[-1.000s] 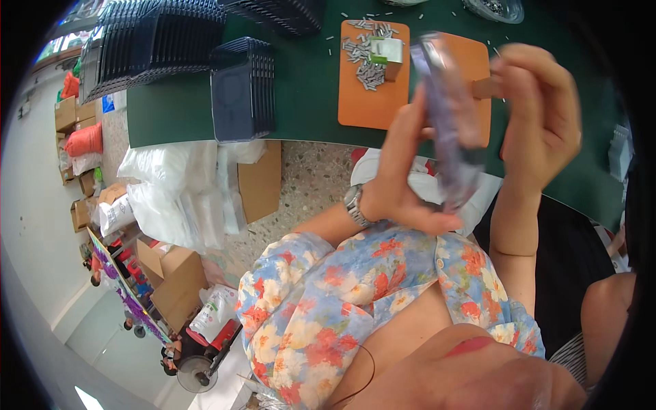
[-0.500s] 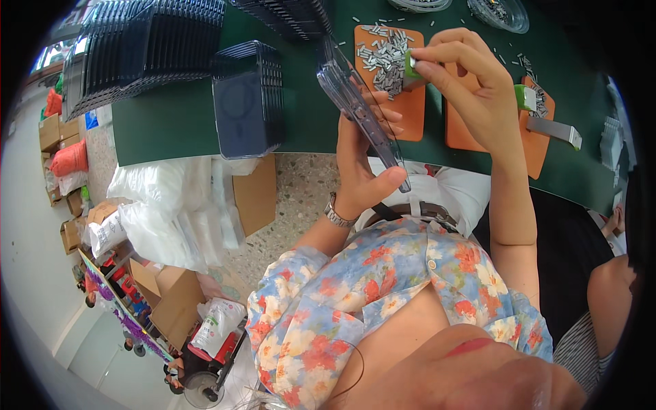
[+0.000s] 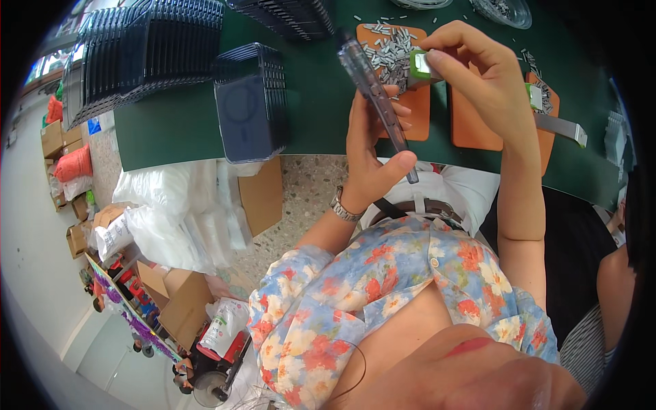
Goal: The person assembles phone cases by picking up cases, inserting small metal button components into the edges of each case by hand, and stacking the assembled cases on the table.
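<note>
My left hand [image 3: 365, 147] holds up a clear, dark-tinted phone case [image 3: 383, 102], seen almost edge-on, with the thumb along its lower end and the fingers behind it. Between thumb and fingertips, my right hand [image 3: 482, 82] pinches a small metal piece with a green edge [image 3: 419, 65]; the fingers cover part of it. It is over a pile of small silvery metal pieces [image 3: 389, 51] on an orange board [image 3: 415, 123], close to the case. Whether the piece touches the pile cannot be made out.
Stacked dark-tinted cases [image 3: 249, 109] stand left on the green table [image 3: 164, 137], beside a longer row [image 3: 143, 61]. Right are a second orange board [image 3: 471, 123], a third [image 3: 550, 154] and a bent metal strip [image 3: 562, 128]. Clear tubs [image 3: 504, 12] stand at the back. Someone's leg [image 3: 615, 294] shows at right.
The phone case in my left hand has turned more edge-on. In my right hand, the green-edged piece has tilted and shows more of its pale face. Both hands stay near the pile.
</note>
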`<state>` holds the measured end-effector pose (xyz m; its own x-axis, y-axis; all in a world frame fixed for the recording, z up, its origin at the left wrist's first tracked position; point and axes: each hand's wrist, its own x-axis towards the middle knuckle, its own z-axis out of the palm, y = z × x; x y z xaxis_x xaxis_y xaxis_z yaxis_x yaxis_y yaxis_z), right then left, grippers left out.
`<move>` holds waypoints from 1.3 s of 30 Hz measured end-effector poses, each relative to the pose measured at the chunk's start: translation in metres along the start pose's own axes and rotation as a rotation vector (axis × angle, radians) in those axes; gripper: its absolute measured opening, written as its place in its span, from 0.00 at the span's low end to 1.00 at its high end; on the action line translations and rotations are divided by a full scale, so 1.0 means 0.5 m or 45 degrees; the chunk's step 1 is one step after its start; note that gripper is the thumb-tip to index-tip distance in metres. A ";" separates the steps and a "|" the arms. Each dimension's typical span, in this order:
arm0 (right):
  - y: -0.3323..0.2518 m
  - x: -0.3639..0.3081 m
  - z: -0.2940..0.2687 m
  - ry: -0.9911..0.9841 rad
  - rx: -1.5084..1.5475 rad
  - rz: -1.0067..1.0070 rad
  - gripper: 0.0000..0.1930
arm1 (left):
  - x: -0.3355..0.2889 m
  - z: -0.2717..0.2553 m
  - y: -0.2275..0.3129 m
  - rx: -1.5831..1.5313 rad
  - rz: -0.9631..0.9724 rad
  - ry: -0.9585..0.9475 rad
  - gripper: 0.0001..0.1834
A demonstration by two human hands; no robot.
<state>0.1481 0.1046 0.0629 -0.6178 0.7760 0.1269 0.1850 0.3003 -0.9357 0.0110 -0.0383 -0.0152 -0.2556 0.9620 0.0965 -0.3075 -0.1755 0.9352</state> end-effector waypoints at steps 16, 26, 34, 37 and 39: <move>-0.064 0.038 -0.043 -0.193 0.078 0.302 0.05 | 0.036 0.004 -0.002 0.030 -0.139 -0.068 0.55; 0.008 0.036 -0.019 -0.202 0.302 0.025 0.05 | 0.054 0.001 0.014 0.017 -0.303 -0.101 0.53; 0.035 0.036 -0.010 0.105 0.438 0.051 0.06 | 0.079 0.007 0.034 -0.041 -0.516 -0.205 0.47; 0.049 0.039 -0.004 0.111 0.491 0.116 0.10 | 0.089 0.021 0.034 0.100 -0.492 -0.102 0.47; 0.053 0.043 -0.002 0.108 0.520 0.111 0.12 | 0.090 0.019 0.038 0.046 -0.583 -0.118 0.47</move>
<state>0.1405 0.1299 0.0413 -0.5450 0.8369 0.0519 -0.0943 0.0004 -0.9955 0.0027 0.0035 0.0101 -0.0176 0.9538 -0.3001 -0.3372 0.2769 0.8998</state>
